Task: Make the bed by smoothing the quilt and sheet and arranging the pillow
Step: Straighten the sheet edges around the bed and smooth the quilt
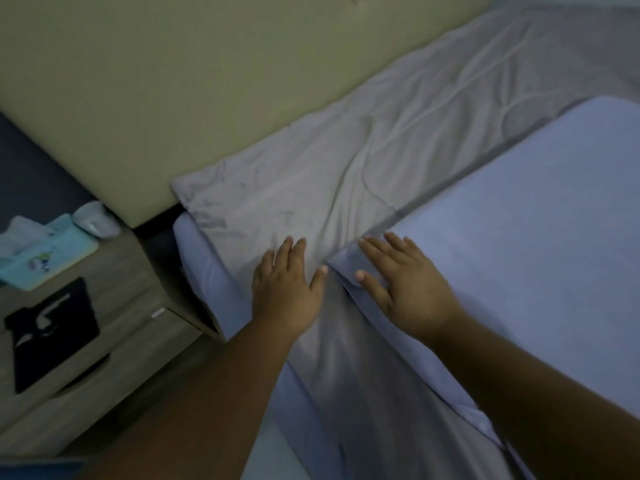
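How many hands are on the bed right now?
2. The left hand rests flat on the wrinkled grey sheet. The right hand rests flat on the near corner of the pale blue quilt. Neither is hidden.

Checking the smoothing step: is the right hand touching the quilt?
Touching. The head view shows the right hand lying flat, fingers straight, on the near corner of the quilt, with no gap under the palm.
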